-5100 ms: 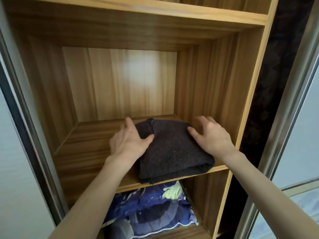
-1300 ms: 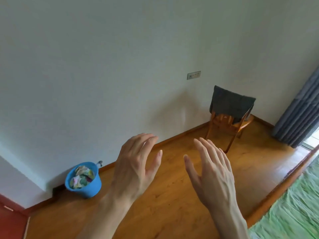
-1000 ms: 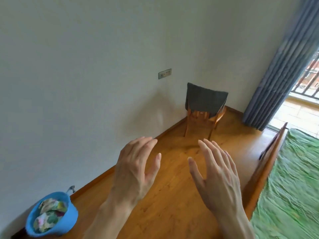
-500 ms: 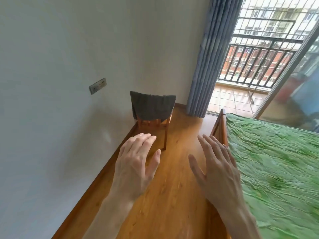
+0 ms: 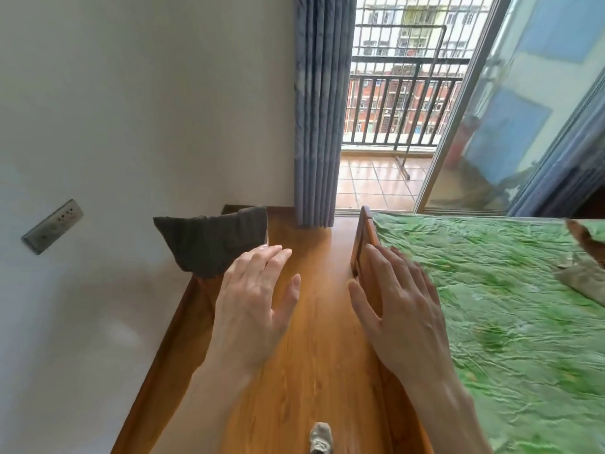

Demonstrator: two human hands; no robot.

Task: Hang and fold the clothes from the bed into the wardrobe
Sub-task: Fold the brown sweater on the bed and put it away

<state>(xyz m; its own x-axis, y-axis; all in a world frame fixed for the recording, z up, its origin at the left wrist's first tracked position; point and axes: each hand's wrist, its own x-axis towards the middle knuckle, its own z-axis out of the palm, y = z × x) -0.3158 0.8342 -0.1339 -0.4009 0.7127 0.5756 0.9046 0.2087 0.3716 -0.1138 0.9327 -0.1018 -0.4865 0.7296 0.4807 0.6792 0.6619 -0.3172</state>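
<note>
Bare hands: both are raised in front of the person, palms down, fingers straight and slightly spread, holding nothing.
Left hand (image 5: pixel 253 301): it hovers over the wooden floor (image 5: pixel 314 371), its fingertips overlapping the dark cloth in view.
Right hand (image 5: pixel 401 309): it hangs over the near left edge of the bed frame (image 5: pixel 361 239), the thumb held apart from the fingers.
Why held so: with nothing carried and both palms forward, the person is probably walking to the bed for the next garment; that is a judgement.
Bed (image 5: pixel 510 309): a green crinkled cover fills the right side, running from near to far.
Clothes: a brownish item (image 5: pixel 586 273) lies at the far right of the bed, partly cut off by the picture's edge; what it is cannot be told.
Wardrobe: out of view.
Dark cloth (image 5: pixel 212 242): it is draped over something against the left wall, just past the left hand; what it hangs on is hidden.
Open room: a strip of floor runs between the wall's skirting on the left and the bed frame on the right, toward the grey curtain (image 5: pixel 316 126) and the open balcony door (image 5: pixel 389 178).
Edges to mind: the frame's upright wooden corner stands just beyond the right fingertips.
Foot: a shoe (image 5: pixel 320 442) shows at the near edge of the floor.
Wall: a socket plate (image 5: pixel 52 226) sits on the left.
</note>
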